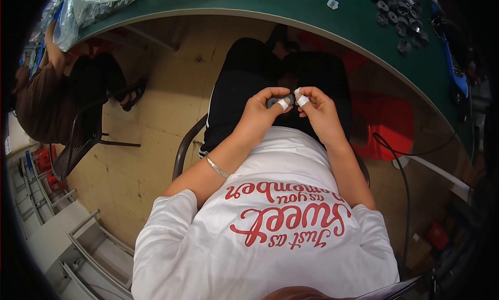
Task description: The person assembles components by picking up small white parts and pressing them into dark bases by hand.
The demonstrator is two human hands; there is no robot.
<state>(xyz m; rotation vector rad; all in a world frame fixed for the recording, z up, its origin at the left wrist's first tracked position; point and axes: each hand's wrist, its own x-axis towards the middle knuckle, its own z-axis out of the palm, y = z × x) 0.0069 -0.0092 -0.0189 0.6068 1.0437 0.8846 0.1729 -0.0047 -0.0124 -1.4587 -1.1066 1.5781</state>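
Over my lap, close in front of my stomach, both hands meet at the fingertips. My left hand [264, 108] pinches a small dark grey plastic part [272, 102] between thumb and fingers; the fingers cover much of it. White tape is wrapped round the thumb. Right beside it, my right hand [321, 112] has its thumb and fingers pressed together at the part's right end. White tape wraps digits of that hand too. Whether it grips the same part or another tiny piece is hidden.
A green table [291, 27] curves round in front, above my knees. On its right lies a pile of dark grey parts [400, 14]; a few pale pieces [332, 3] lie nearby. Clear plastic bags [78, 14] cover its left. A red stool [387, 126], black cable [407, 211] and seated co-worker [47, 107] flank me.
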